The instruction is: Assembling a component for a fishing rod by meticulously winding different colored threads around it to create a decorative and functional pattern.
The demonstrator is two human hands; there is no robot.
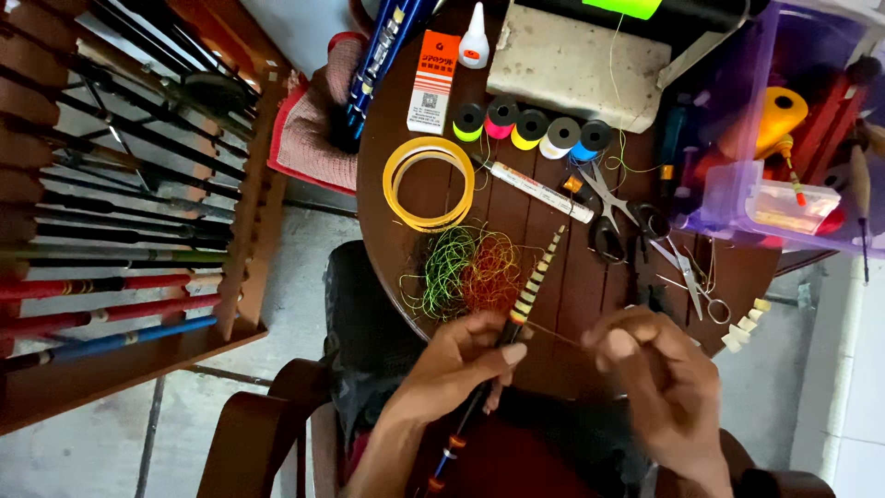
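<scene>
While pinching a thin striped rod (527,297), left hand (458,367); right hand (659,373) close beside, fingertips pressed together on fine thread; tangled green-orange thread (466,267) just beyond.

A round, dark brown wooden desk (553,277) fills the middle of the scene. Pale grey concrete floor (111,443) spreads below and to the left. A brown wooden rack (249,212) stands at the left. Near, the curved arm of a dark wooden chair (249,433) shows. Daylight is soft and even.
</scene>
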